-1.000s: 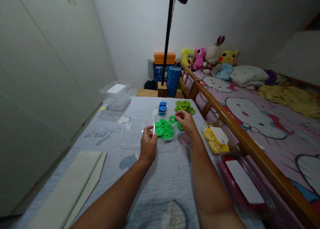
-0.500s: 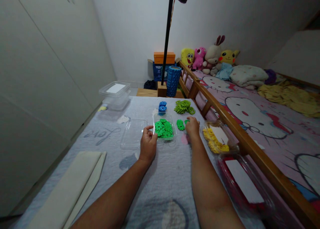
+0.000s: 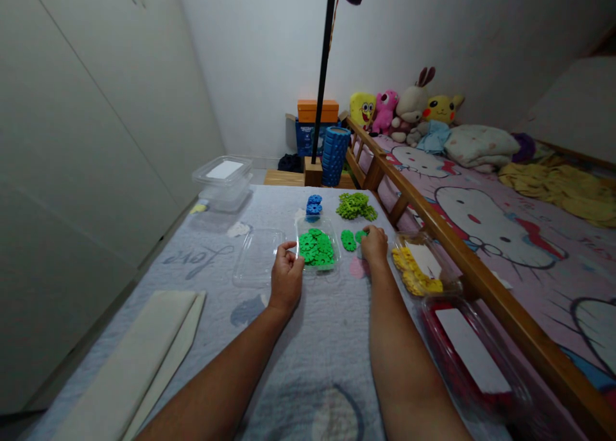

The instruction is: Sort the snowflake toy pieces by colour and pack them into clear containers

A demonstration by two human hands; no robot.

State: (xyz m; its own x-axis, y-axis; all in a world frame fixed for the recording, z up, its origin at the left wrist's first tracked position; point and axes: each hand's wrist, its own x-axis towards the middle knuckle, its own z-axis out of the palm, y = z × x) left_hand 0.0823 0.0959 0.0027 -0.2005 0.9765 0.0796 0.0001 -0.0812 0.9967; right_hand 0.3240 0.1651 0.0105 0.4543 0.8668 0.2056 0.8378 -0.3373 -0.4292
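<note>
A clear plastic box (image 3: 338, 261) holds a heap of bright green toothed plastic discs (image 3: 316, 248). My left hand (image 3: 287, 274) is closed at the box's left rim, thumb against the edge and fingers curled. Right of the box, one green disc (image 3: 348, 240) lies on the cloth. Beside it my right hand (image 3: 374, 243) is closed with its fingertips on another green disc (image 3: 360, 235), partly hidden by the fingers. Left of the box lies a clear lid (image 3: 257, 261). Beyond are blue discs (image 3: 314, 205) and a lime-green disc pile (image 3: 355, 206).
On the right stand a box of yellow discs (image 3: 416, 271) and a red-filled box (image 3: 474, 354) beside the wooden bed rail (image 3: 433, 223). Clear containers (image 3: 224, 187) are stacked back left. A folded cream cloth (image 3: 139, 357) lies front left. A black pole (image 3: 321, 75) rises behind.
My right hand has shifted very slightly, and more of the green disc at its fingertips shows. The left hand stays at the box's rim.
</note>
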